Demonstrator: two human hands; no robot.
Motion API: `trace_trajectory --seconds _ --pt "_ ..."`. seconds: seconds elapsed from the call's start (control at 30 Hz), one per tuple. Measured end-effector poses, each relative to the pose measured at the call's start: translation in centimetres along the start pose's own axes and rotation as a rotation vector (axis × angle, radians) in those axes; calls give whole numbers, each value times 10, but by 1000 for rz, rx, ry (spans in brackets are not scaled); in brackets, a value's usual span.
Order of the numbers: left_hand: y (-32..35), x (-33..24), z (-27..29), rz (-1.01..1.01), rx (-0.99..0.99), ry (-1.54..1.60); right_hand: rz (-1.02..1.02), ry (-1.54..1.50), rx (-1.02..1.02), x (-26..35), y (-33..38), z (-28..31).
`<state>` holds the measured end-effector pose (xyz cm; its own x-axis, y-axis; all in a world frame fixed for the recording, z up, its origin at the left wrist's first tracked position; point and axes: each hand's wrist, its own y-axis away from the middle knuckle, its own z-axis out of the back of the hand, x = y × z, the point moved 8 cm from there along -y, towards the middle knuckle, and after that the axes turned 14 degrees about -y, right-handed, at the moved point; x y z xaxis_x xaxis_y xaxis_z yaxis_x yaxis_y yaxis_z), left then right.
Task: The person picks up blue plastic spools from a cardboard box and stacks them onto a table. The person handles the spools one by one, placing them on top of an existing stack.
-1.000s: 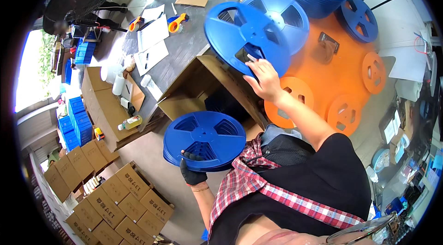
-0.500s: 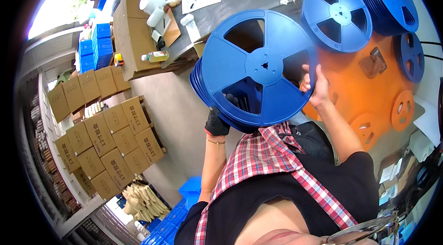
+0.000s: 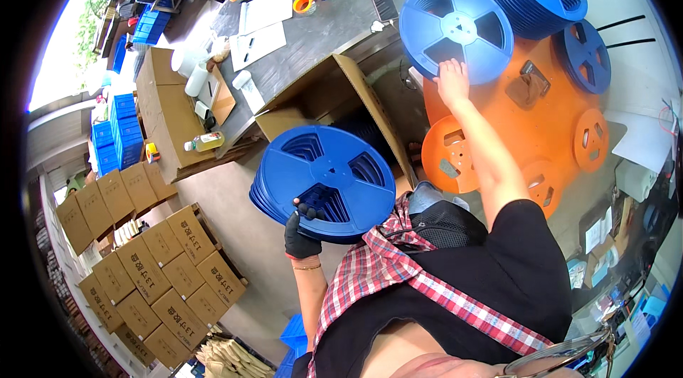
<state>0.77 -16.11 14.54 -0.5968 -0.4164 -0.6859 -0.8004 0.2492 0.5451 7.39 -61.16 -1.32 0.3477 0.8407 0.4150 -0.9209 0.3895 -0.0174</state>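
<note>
A stack of blue plastic reels is held low in front of me by my left hand, in a dark glove with bare fingertips. Its fingers reach into a window of the reels, and the thumb lies outside the rim. My bare right hand is stretched out to a paler blue reel on the orange surface. The fingers lie extended over its near rim, by the lower window. Whether they press on it I cannot tell. Beyond the held stack, an open cardboard box has dark reels inside.
A tall stack of blue reels and another blue reel rest on the orange surface. The grey table bears papers, orange tape dispensers and a phone. Printed cartons are piled at left.
The held reel stack has come down and leftward, nearer my body. My right hand has left its rim and moved to the paler reel. The open box is now uncovered.
</note>
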Motion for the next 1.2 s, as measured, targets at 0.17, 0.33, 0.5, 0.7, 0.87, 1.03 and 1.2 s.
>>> trace_trajectory --seconds 0.17,0.33,0.5,0.7,0.87,1.03,1.2 --pt "8 -3 18 -14 -62 19 391 -497 -347 102 52 120" --pt "-3 6 24 17 4 79 -297 -2138 -339 93 89 128" --pt "-10 10 20 15 117 2 -918 -2522 60 102 116 40" --pt "-3 12 29 -32 127 -52 -1095 -2361 463 148 161 -13" --pt "1 3 37 -3 -166 -259 -1117 -1543 542 119 189 -84" --pt "-1 22 38 84 -143 -393 178 -1066 724 247 177 -13" --pt "-2 63 56 194 -225 -449 -50 -941 1156 293 235 -44"
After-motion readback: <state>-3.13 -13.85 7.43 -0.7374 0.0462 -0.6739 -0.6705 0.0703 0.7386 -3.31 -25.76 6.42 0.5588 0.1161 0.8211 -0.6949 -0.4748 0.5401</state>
